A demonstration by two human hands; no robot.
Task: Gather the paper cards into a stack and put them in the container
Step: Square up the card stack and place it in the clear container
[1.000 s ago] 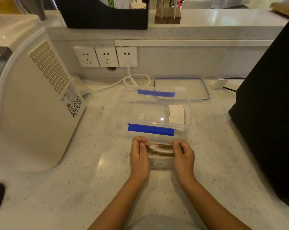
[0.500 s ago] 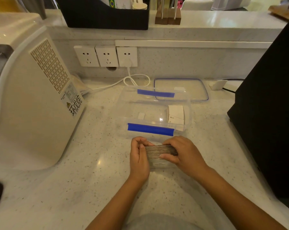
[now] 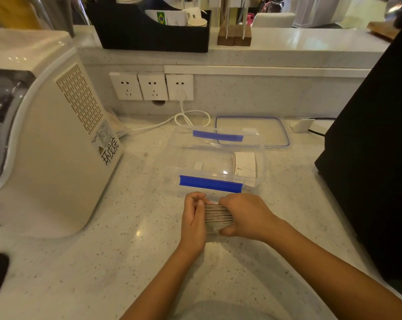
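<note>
1. far left there's the big white appliance [image 3: 45, 135] on the counter [image 3: 126, 262]. it's well clear of what we're doing, so nothing to worry about on that side.
2. our left hand [image 3: 193, 218] sits at the left end of the stack of cards [image 3: 218, 213], fingers curled in and pressed together against the card edges, acting as a stop.
3. the stack is standing on edge on the counter, just in front of the container [image 3: 218, 158], squeezed between both hands. edges look pretty even, though the far side is hidden.
4. our right hand [image 3: 246, 215] wraps over the right end, fingers pressed down across the top and the thumb tucked low on the near side, so it's pinching the stack front to back.
5. to do this bit well, we reckon: tap the stack square on the counter, keep even pressure from both ends so nothing fans out, then lift it as one block over the near wall with the blue clip [image 3: 210, 184].
6. there's already a white card [image 3: 245, 164] lying at the right end of the container, so the open space to its left looks like the spot.
7. the lid [image 3: 274, 130] lies behind it, further right, out of the way.
</note>
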